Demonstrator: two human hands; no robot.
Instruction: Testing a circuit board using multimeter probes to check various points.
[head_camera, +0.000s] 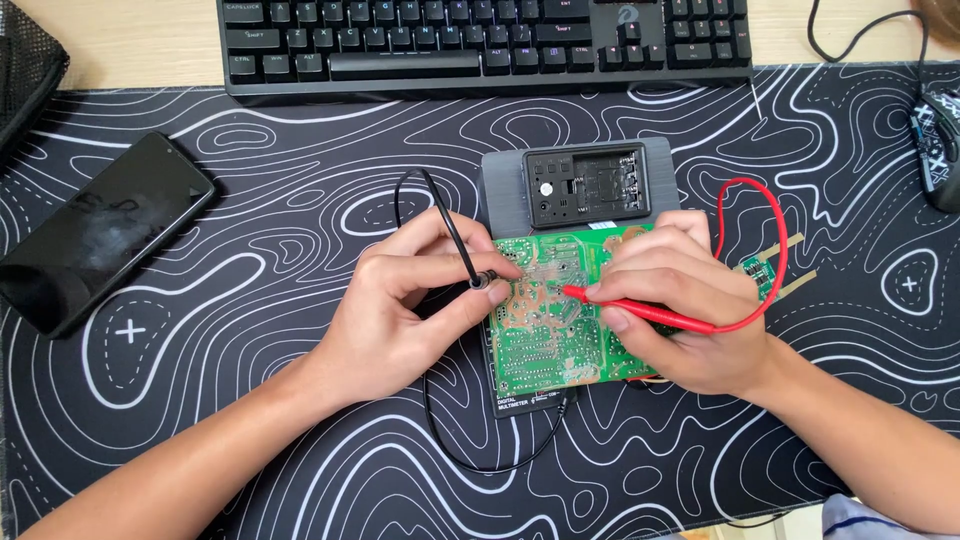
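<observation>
Both probes already on the green circuit board (548, 318): left hand (400, 310) pinches black probe (482, 281), right hand (680, 315) grips red probe (640, 310). Meter screen is hidden, so reading cannot be told.

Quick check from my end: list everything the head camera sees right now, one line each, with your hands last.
keyboard: one, black, top edge of the desk
desk mat: one, black with white contour lines, under everything
phone: one, black, screen dark, left on the mat
mesh basket: one, black, top left corner, partly in view
mouse: one, black and white, right edge
multimeter: one, grey and black, mat centre, under the board
circuit board: one, green, lying on the multimeter
small board: one, green, right of the red lead
black probe: one, tip on the circuit board
red probe: one, tip on the circuit board
left hand: holds the black probe
right hand: holds the red probe
</observation>
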